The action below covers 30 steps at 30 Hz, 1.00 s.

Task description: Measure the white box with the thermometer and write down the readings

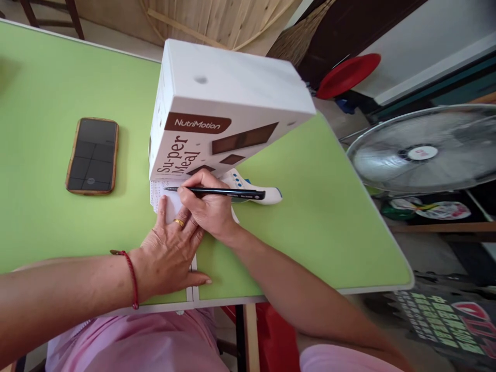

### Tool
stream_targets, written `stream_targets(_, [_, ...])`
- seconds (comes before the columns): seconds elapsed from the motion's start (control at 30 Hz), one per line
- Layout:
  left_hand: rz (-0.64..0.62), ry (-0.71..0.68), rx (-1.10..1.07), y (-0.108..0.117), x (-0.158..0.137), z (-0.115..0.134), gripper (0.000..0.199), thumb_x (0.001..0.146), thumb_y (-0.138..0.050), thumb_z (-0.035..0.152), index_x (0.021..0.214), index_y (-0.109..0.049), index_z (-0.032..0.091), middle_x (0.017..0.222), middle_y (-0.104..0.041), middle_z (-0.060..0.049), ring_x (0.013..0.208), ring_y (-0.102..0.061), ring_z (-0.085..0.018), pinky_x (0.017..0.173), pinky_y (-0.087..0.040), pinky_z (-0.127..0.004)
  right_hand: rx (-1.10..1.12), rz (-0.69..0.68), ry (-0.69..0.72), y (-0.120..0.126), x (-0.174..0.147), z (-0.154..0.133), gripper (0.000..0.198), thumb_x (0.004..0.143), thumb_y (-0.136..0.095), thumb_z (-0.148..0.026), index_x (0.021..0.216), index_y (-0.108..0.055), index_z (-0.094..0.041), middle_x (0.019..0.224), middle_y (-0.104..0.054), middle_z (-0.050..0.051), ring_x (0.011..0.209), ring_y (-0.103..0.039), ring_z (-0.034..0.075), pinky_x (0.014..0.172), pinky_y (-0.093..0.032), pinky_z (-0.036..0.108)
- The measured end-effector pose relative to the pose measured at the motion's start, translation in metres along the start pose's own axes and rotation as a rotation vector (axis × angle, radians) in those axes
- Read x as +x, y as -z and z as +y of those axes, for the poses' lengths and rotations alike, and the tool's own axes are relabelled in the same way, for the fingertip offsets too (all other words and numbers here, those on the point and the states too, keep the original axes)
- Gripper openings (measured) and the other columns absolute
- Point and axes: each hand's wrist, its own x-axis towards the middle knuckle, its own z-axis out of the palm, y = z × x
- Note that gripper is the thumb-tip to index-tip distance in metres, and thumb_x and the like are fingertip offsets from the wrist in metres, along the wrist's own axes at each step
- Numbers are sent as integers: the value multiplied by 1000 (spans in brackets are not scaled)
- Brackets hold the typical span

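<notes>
A pale green tabletop point(329, 232) with a light rim carries the work, and a round, wire-caged standing fan point(387, 155) is off to its right. On the tabletop stands a large white cardboard box point(244, 77) with brown panels and "NutriMotion Super Meal" printing, just beyond the hands.

The left hand point(170, 248) lies flat with the fingers spread, fingertips on the paper and thumb out toward the near edge of the tabletop. The right hand point(213, 209) pinches a pen between thumb and fingers, its lower edge resting against the left fingers.

A dark-screened smartphone point(93, 155) in a brown, wood-like case lies well apart to the left. A white plastic handheld object with blue dots point(271, 195) lies partly hidden behind the right hand and pen.

The small white paper point(173, 205), with rows of fine marks at its left side, lies against the foot of the box; whether it runs underneath cannot be told. The slim black pen point(232, 192) lies nearly level, its tip over the paper; contact is unclear.

Writing, or pausing in it, seems the step in hand. The next stroke would call for a steady sheet under the left fingers and a steeper pen, without nudging the box.
</notes>
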Motion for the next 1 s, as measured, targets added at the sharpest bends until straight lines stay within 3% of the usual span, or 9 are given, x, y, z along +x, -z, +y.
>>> stream_targets(0.1, [22, -2, 5, -1, 0, 0, 96, 91, -53, 78, 157, -44, 10, 161, -41, -22, 151, -32, -47, 119, -30, -75, -43, 1, 23, 1, -1, 0, 15, 86, -59, -32, 74, -54, -26, 64, -56, -3, 60, -56, 15, 62, -50, 29])
stream_targets(0.57, [36, -7, 35, -3, -2, 0, 95, 92, -51, 79, 155, -47, 8, 156, -46, -25, 138, -48, -51, 116, -30, -78, 14, -91, 30, 1, 1, -1, 14, 87, -58, -31, 76, -53, -25, 66, -58, -4, 60, -51, 12, 61, -47, 27])
stream_targets(1.0, [-9, 4, 58, 2, -2, 1, 93, 94, -48, 78, 158, -43, 10, 156, -47, -24, 132, -55, -48, 116, -32, -76, 110, -53, 123, -1, 2, 2, 15, 86, -59, -25, 73, -51, -24, 61, -54, -7, 53, -46, 10, 53, -41, 25])
